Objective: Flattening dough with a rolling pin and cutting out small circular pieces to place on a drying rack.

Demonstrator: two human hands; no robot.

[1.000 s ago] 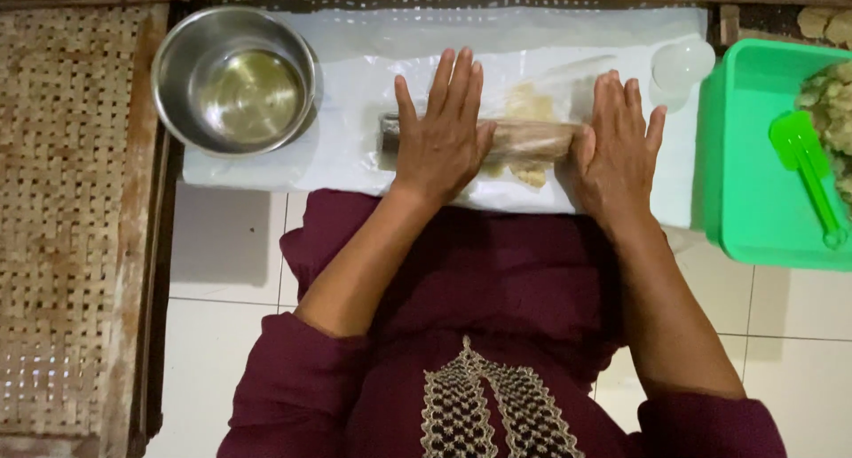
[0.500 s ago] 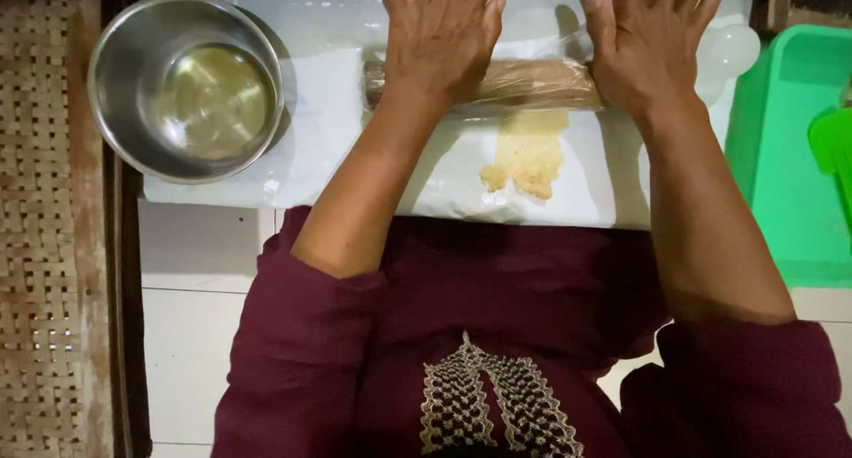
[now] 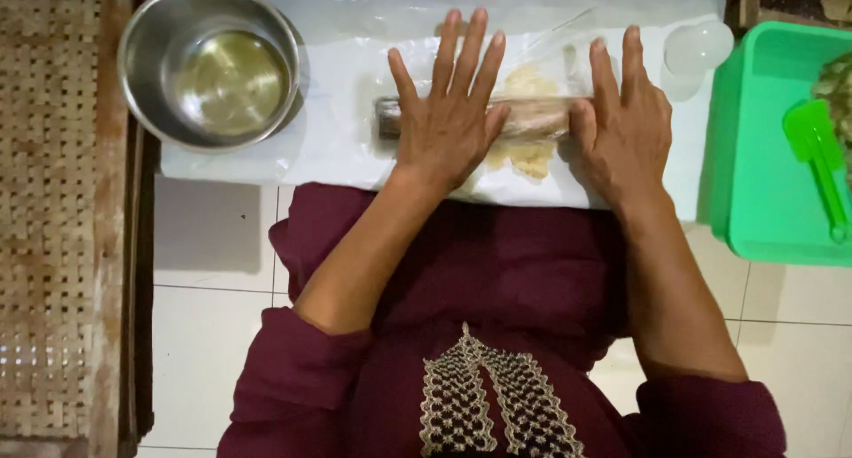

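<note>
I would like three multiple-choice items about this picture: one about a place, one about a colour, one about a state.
1. Where is the metal bowl?
A. to the left of the left hand
B. inside the tub
C. on the woven mat

2. What colour is the tub at the right edge?
A. red
B. green
C. white

3. How do the hands lie on the rolling pin?
A. fists closed
B. one hand lifted away
C. flat, fingers stretched out

Answers:
1 A, the bowl stands on the white sheet beyond the left hand.
2 B, its walls are bright green.
3 C, the left hand and right hand both press open-palmed.
</note>
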